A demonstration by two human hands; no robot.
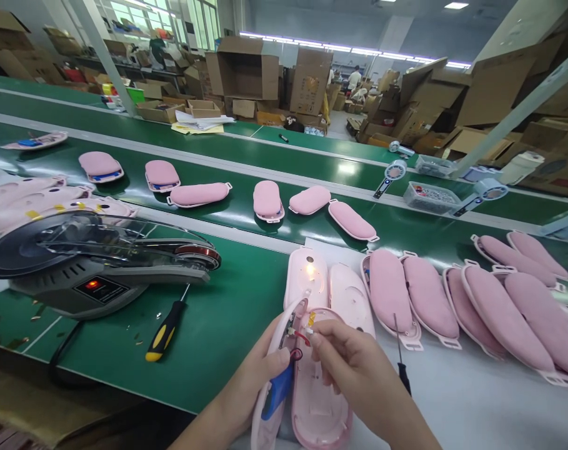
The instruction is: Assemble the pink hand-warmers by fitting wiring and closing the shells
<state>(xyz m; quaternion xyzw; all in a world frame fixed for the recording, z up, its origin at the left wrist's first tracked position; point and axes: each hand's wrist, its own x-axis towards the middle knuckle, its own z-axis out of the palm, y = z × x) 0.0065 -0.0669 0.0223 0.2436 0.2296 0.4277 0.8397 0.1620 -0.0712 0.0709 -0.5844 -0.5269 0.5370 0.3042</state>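
My left hand [259, 369] grips a pink half-shell [267, 431], tilted on its edge, with the thumb over its rim. Inside that half sit a blue battery pack [280, 390] and red and black wires [296, 354]. Beside it lies another pink half-shell [322, 409], hollow side up, with a bit of yellow tape near its top. Over this one, my right hand [352, 362] pinches a small white connector [310, 331] between thumb and fingertips, close to a red wire. Whether the connector is joined to that wire, I cannot tell.
A tape dispenser [110, 275] and a yellow-black screwdriver [166, 331] lie to the left. Another screwdriver [402, 369] is at right, by several padded pink cases [389, 290]. More cases [267, 199] sit on the green belt [237, 225]. Small fans [390, 178] and a parts box [431, 199] stand beyond.
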